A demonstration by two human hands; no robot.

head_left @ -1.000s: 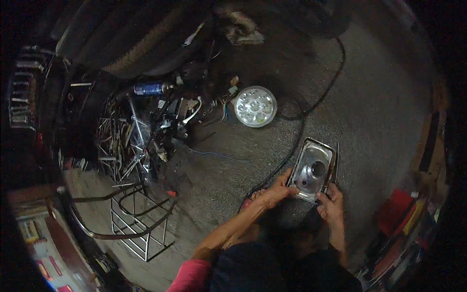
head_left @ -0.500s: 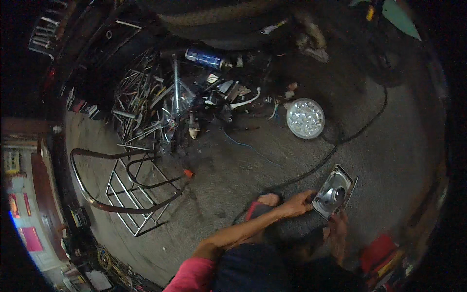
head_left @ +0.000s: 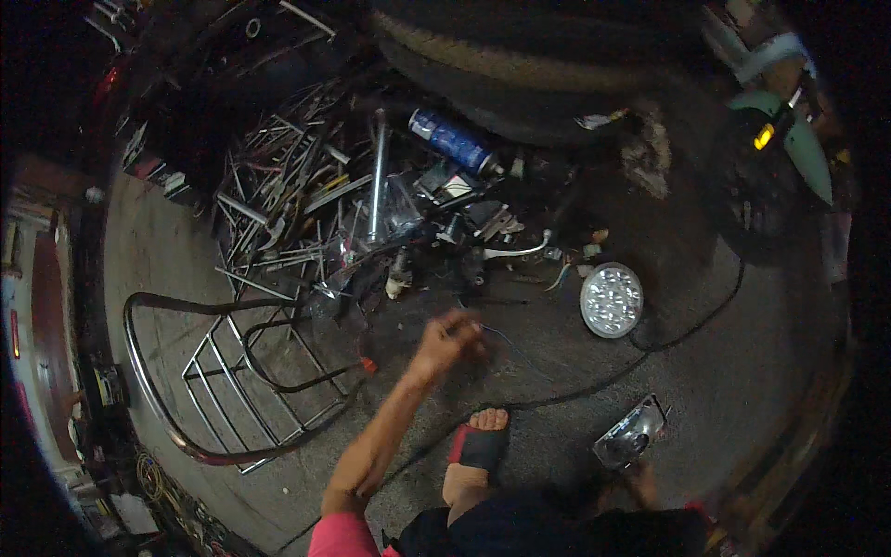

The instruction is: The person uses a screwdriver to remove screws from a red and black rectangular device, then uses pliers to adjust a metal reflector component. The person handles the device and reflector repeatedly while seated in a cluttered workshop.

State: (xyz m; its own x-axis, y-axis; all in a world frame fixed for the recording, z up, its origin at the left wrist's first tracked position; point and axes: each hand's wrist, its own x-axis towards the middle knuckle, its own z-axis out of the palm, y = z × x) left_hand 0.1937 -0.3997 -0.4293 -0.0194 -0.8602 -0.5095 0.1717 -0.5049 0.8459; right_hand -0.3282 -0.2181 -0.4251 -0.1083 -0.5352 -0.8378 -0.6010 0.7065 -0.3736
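Note:
My left hand [head_left: 453,339] is stretched out over the floor, just short of the pile of parts and above a thin blue wire [head_left: 506,342]. Its fingers are blurred, so whether they hold anything does not show. Low on the right, my right hand [head_left: 640,485] grips the lower edge of a rectangular headlight [head_left: 633,434] with a shiny silver reflector bowl; its fingers are dim and partly hidden. A round lamp [head_left: 612,300] with many clear facets lies on the floor beyond the headlight.
A heap of metal rods and tools [head_left: 297,176] fills the far left, with a blue spray can [head_left: 452,141] beside it. A chrome rack [head_left: 251,390] stands at left. Behind the heap lies a large tire [head_left: 520,84]. A black cable [head_left: 594,394] crosses the floor near my foot [head_left: 484,441].
My left hand has let go of the headlight and moved left and forward toward the pile. The headlight now sits lower in view in my right hand. The view has shifted.

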